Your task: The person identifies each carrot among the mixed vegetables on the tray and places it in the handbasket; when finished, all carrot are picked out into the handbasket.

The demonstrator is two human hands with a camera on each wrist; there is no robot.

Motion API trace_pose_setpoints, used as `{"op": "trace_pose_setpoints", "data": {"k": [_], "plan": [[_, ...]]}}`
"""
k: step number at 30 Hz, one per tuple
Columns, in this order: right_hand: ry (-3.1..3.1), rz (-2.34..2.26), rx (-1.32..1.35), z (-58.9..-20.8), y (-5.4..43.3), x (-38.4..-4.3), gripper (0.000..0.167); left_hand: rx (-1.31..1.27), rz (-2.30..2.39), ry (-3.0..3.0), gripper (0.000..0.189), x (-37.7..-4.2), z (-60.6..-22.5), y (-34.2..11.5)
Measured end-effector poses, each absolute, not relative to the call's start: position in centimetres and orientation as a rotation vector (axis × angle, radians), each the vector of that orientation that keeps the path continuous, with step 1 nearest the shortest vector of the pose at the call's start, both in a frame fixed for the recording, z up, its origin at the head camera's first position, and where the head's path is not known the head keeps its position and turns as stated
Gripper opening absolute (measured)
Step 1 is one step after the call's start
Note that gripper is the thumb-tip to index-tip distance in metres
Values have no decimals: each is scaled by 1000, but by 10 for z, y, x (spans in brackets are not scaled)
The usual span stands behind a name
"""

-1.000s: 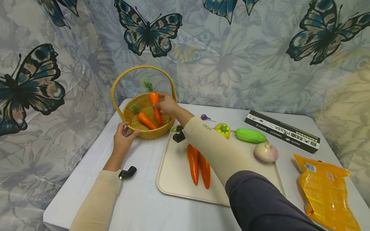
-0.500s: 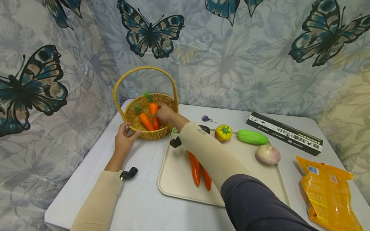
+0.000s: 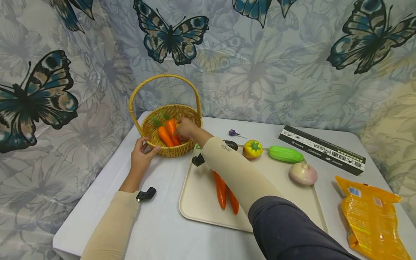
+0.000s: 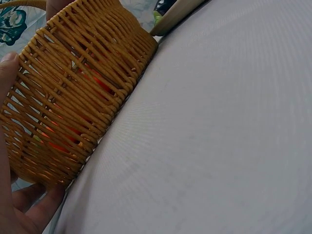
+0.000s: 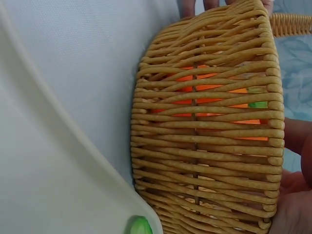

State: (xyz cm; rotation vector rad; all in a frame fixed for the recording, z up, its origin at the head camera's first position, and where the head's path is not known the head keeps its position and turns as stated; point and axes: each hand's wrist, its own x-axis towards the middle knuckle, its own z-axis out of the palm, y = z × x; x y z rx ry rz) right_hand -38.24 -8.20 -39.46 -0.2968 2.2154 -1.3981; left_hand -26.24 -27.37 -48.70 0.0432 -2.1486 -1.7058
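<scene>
A wicker basket (image 3: 169, 151) with a tall handle stands at the table's back left. My left hand (image 3: 141, 155) grips its near left rim, thumb on top and fingers round the side. Inside lie two orange carrots with green tops, one carrot (image 3: 164, 136) on the left and another carrot (image 3: 172, 128) beside it. Reaching over the right rim, my right hand (image 3: 188, 129) pinches the right carrot near its upper part. In the right wrist view, the weave of the basket (image 5: 209, 146) partly hides the carrots and my right fingers.
A cream tray (image 3: 195, 209) holds two long orange-red peppers (image 3: 221, 191), a dark eggplant (image 3: 230, 144), a yellow-green tomato (image 3: 252, 149), a green cucumber (image 3: 286, 154) and an onion (image 3: 303, 174). Around it are a lollipop (image 3: 232, 133), black pasta box (image 3: 321, 150) and orange bag (image 3: 370, 216).
My right hand has lowered the carrot from upright above the basket to lying beside the other carrot. The left hand stays at the rim.
</scene>
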Motion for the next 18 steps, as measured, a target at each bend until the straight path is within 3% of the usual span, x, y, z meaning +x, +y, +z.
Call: {"op": "trace_pose_setpoints", "data": {"k": [6, 18], "plan": [[2180, -1450, -344, -396, -78, -380, 66, 32, -1697, -2177, 57, -248, -467, -263], [2028, -1666, -437, -385, -45, -371, 55, 4, -1679, -2132, 61, -265, -490, -274]]}}
